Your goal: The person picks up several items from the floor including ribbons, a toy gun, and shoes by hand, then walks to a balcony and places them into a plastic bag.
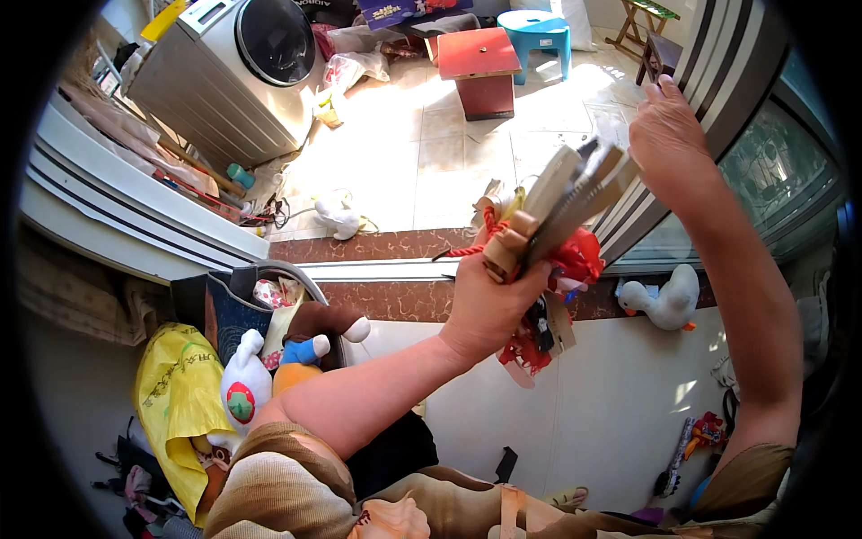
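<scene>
My left hand [488,306] grips a mixed bundle of straps and ribbons [562,209] in front of me. Long grey and tan strips stick up out of the fist, blurred at their tips. A red twisted cord [467,250] pokes out on the left side, and crumpled red ribbon [578,259] bulges on the right. More red scraps and pale card-like pieces hang below the hand. Up at the right, beside the door frame, is my right hand [668,131] with its fingers curled. Something pale and translucent blurs next to it; whether the fingers hold anything is unclear.
A sliding-door track [377,271] crosses ahead. Beyond it are a washing machine [232,74], a red stool [479,67] and a blue stool [535,34]. A plush duck [667,300] lies at the right; a yellow bag [178,397] and plush toys [246,384] crowd the left.
</scene>
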### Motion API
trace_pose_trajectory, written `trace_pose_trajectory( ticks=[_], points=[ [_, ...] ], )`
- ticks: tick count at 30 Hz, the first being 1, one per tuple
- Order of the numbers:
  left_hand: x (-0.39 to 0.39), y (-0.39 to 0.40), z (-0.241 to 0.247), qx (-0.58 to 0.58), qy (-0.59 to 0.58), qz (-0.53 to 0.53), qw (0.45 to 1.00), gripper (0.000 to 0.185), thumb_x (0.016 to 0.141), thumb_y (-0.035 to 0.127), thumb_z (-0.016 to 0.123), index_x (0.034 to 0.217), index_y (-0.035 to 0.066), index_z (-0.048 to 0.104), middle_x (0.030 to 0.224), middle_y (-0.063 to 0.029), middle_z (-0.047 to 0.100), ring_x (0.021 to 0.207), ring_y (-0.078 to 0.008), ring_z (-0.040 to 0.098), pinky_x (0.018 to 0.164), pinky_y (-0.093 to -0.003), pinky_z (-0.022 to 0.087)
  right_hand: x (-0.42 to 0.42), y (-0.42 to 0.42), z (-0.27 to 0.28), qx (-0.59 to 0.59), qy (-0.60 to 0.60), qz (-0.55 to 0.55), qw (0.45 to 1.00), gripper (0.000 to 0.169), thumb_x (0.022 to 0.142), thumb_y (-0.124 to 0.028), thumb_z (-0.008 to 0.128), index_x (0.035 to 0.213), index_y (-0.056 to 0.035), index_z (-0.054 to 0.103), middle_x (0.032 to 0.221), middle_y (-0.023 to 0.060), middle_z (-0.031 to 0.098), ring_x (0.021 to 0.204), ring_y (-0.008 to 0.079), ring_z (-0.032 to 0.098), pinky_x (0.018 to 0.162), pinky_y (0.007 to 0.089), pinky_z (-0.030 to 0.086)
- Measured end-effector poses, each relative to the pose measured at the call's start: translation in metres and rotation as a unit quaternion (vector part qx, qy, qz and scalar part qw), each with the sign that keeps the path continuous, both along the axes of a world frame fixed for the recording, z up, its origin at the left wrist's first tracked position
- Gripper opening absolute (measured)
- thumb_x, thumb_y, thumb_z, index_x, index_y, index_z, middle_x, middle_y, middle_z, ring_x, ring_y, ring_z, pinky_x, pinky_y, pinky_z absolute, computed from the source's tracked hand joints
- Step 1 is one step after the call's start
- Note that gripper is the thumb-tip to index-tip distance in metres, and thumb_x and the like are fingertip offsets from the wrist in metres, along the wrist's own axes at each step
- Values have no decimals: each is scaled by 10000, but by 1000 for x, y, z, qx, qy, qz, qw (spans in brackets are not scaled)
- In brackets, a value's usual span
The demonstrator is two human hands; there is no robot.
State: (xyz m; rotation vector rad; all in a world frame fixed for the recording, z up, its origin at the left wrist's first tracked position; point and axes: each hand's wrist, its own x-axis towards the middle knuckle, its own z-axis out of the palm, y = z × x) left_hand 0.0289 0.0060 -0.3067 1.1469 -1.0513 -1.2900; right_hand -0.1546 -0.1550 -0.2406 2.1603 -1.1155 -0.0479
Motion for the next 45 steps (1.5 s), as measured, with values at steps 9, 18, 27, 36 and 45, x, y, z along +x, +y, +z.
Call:
trace_pose_trajectory(
  ticks=[9, 18, 27, 36, 45],
  points=[
    [-11, 47, -6, 23, -218, 55, 974, 389, 688, 120, 718, 991, -6, 510, 777, -105, 594, 683, -207, 597, 657, -310, 497, 5, -6, 21, 101, 25, 4, 995, 179, 724, -117, 551, 762, -24, 700, 715, 96, 615, 874, 229, 513, 980, 387, 283],
    [-8, 182, 24, 184, -132, 136, 965, 404, 703, 111, 712, 1031, 11, 498, 816, -99, 635, 767, -229, 636, 697, -313, 501, 17, -10, 25, 166, 10, -35, 985, 203, 759, -119, 514, 830, -18, 675, 898, 143, 591, 997, 259, 463, 998, 402, 258],
    [78, 112, 230, 161, -38, 301, 939, 251, 791, 18, 642, 1015, -10, 534, 874, -19, 608, 778, -86, 580, 673, -231, 469, 29, 37, 192, 264, -224, 52, 937, 207, 731, -133, 634, 929, -81, 660, 1016, 60, 618, 1071, 241, 513, 1046, 439, 253],
    [153, 51, 347, 86, 282, 288, 911, 391, 812, -16, 485, 1198, 44, 462, 1072, -108, 586, 947, -239, 617, 825, -418, 528, 41, 75, 329, 195, -353, 45, 914, 233, 729, -47, 646, 961, -62, 635, 1106, 78, 590, 1023, 260, 540, 869, 365, 431],
    [236, 19, 329, 204, 253, 226, 918, 243, 806, -47, 502, 1034, 3, 568, 946, -55, 619, 758, -124, 618, 662, -259, 520, 72, 45, 394, 137, -308, 18, 941, 186, 735, -64, 647, 921, -67, 642, 1045, 67, 617, 1001, 254, 557, 872, 356, 435]
  ],
)
